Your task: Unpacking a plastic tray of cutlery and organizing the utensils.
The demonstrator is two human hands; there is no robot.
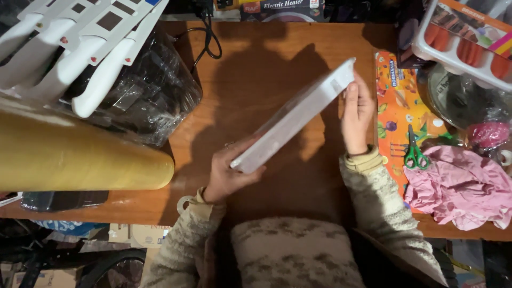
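Observation:
I hold a flat white rectangular pack [296,114] edge-on and tilted above the wooden table [250,64]. My left hand [226,173] grips its lower left end from beneath. My right hand [357,112] holds its upper right end, fingers along the edge. Both sleeves are speckled beige knit.
A big yellowish roll [80,157] lies at left, with white-handled knives in a pack [80,48] over clear-wrapped ware [154,90]. At right lie an orange printed box [400,106], green scissors [414,152], a pink cloth [461,186], a wrapped lid [464,98] and a black cable [208,37].

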